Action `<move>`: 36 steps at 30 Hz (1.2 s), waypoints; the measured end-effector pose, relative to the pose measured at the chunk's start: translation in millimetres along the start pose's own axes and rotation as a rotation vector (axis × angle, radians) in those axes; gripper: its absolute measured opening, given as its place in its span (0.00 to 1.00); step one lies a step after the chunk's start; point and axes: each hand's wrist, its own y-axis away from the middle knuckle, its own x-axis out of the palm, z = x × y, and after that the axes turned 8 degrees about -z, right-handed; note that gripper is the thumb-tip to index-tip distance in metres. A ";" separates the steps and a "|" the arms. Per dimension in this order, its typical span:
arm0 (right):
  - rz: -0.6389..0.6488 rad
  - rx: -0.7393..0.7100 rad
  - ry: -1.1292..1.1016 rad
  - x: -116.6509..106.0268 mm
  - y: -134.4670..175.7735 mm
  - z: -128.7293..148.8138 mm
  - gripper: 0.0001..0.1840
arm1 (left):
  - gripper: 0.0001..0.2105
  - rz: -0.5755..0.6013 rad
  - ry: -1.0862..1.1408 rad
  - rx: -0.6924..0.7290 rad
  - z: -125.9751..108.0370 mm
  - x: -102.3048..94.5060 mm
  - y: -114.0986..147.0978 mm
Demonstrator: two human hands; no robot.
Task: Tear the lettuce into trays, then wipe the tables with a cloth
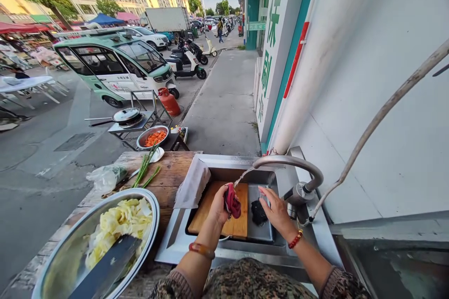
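Note:
Over the steel sink (242,161), my left hand (220,206) grips a dark red cloth (232,201), its folds bunched in the fingers. Water runs from the curved faucet (298,161) toward the cloth. My right hand (275,208) is open, fingers apart, holding nothing, to the left of the faucet's base. A wooden cutting board (213,196) lies tilted in the basin below my left hand. Black material (258,212), perhaps a scrubber or drain cover, sits on the basin floor beside the board. A whitish cloth (192,184) hangs over the sink's left rim.
A metal bowl (154,201) with chopped cabbage (122,224) and a cleaver (108,266) stands on the wooden table (175,163) at left. Green onions (145,166) and a plastic bag (107,176) lie behind it. Beyond are a carrot bowl (142,140), lidded pan (126,115) and gas cylinder (169,102).

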 end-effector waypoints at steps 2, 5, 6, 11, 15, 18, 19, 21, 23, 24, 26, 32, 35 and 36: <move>-0.050 0.078 -0.089 5.9 -10.0 2.0 0.20 | 0.05 -0.013 0.011 0.003 -1.3 2.0 -1.2; -0.101 0.184 -0.196 14.6 -26.9 -2.9 0.19 | 0.07 -0.032 0.008 0.007 -3.1 1.7 -3.9; -0.093 0.190 -0.202 16.5 -30.2 -5.6 0.18 | 0.07 -0.033 0.003 0.008 -3.4 0.7 -5.1; 0.147 0.075 0.208 15.3 -18.3 -17.7 0.15 | 0.09 -0.046 -0.010 0.010 -3.4 -4.7 -13.8; 0.334 0.107 0.554 14.3 -4.4 -21.6 0.15 | 0.09 -0.044 -0.027 0.007 -0.4 -2.8 -19.2; 0.409 0.114 0.603 17.2 -4.4 -22.4 0.16 | 0.09 -0.042 -0.035 -0.009 2.0 0.7 -20.2; 0.420 0.115 0.609 17.9 -5.4 -22.2 0.16 | 0.09 -0.040 -0.036 -0.011 2.4 1.6 -20.4; 0.433 0.118 0.597 17.8 -7.6 -21.2 0.16 | 0.08 -0.037 -0.037 -0.007 2.3 2.7 -21.0; 0.427 0.126 0.560 15.4 -10.1 -19.1 0.16 | 0.08 -0.044 -0.034 0.009 1.5 3.1 -21.5; 0.419 0.129 0.541 13.5 -11.5 -17.5 0.16 | 0.08 -0.048 -0.033 0.017 1.1 3.3 -21.6; 0.402 0.129 0.514 9.4 -14.4 -13.8 0.16 | 0.08 -0.055 -0.031 0.021 0.5 3.6 -21.5; 0.386 0.100 0.478 6.7 -16.9 -6.0 0.16 | 0.09 -0.026 -0.026 -0.006 0.5 5.2 -20.0; 0.345 0.083 0.400 12.2 -13.3 -7.8 0.16 | 0.09 -0.017 -0.021 -0.005 0.4 5.3 -20.2; 0.331 0.078 0.370 14.1 -12.2 -8.8 0.16 | 0.09 -0.017 -0.023 -0.003 0.5 5.3 -20.3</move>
